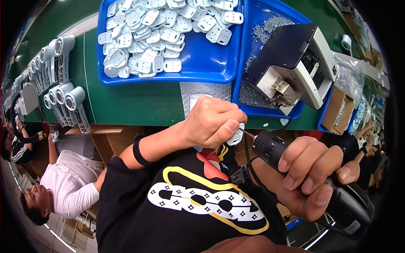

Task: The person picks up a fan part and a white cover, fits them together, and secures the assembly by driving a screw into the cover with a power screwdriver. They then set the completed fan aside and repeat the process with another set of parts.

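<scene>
My left hand (217, 120) is closed, its thumb and fingers pinching a pale rounded plate (235, 135). A white round part (195, 99) shows behind the knuckles; whether it joins the plate is hidden. My right hand (306, 170) wraps around a black power screwdriver (270, 147) with a numbered collar. Its thin bit points left, and the tip reaches the plate beside my left thumb. A black cord runs down next to the tool. Beyond my hands, a blue tray (211, 59) holds many loose pale plates (156, 36) with slots and holes.
A screw feeder machine (287, 59) stands in a second blue tray (270, 111) among loose screws (253, 95). White fan-like units (75, 99) stand in rows on the green table (126, 105) at left. Boxes and plastic bags lie at right. A person in a white shirt (76, 181) sits at left.
</scene>
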Available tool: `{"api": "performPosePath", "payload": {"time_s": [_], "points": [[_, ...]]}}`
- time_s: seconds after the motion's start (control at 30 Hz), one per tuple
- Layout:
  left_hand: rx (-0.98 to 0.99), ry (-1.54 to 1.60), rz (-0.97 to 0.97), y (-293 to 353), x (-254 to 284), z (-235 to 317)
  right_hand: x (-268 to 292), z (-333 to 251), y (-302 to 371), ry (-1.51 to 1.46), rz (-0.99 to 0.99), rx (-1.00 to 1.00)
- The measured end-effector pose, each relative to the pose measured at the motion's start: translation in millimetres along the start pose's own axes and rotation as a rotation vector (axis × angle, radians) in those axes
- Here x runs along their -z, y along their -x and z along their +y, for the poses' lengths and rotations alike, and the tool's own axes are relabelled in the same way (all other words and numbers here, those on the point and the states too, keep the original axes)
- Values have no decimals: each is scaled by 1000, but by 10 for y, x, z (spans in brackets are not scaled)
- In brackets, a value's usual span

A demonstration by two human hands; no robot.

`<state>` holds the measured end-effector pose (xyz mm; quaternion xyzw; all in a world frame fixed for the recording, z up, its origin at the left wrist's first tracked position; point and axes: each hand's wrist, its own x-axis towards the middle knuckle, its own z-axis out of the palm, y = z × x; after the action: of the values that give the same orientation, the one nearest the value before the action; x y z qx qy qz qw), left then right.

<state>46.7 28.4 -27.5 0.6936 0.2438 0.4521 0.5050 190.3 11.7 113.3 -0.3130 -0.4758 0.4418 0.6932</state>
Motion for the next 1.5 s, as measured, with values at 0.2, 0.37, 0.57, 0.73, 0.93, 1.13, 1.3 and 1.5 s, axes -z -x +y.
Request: {"api": "performPosePath", "payload": {"time_s": [0.2, 0.37, 0.57, 0.73, 0.93, 1.13, 1.3, 1.5], "points": [[18, -60, -35, 14, 18, 14, -9, 65, 28, -8, 29, 32], [15, -52, 19, 18, -21, 34, -34, 57, 99, -17, 152, 67], [-176, -890, -122, -396, 987, 303, -66, 237, 46, -9, 213, 37], [539, -1237, -218, -1501, 2765, -698, -313, 963, -119, 676, 36, -322], [-508, -1703, 93, -1226, 3283, -593, -618, 1828, -425, 1173, -418, -90], [489, -1357, 554, 509, 2669, 809, -650, 1973, -416, 1423, -479, -158], [912, -1568, 685, 2098, 2373, 653, -711, 1751, -507, 1260, -441, -102], [632, -1689, 598, 2188, 2041, 751, -578, 1205, -361, 721, -387, -323]]}}
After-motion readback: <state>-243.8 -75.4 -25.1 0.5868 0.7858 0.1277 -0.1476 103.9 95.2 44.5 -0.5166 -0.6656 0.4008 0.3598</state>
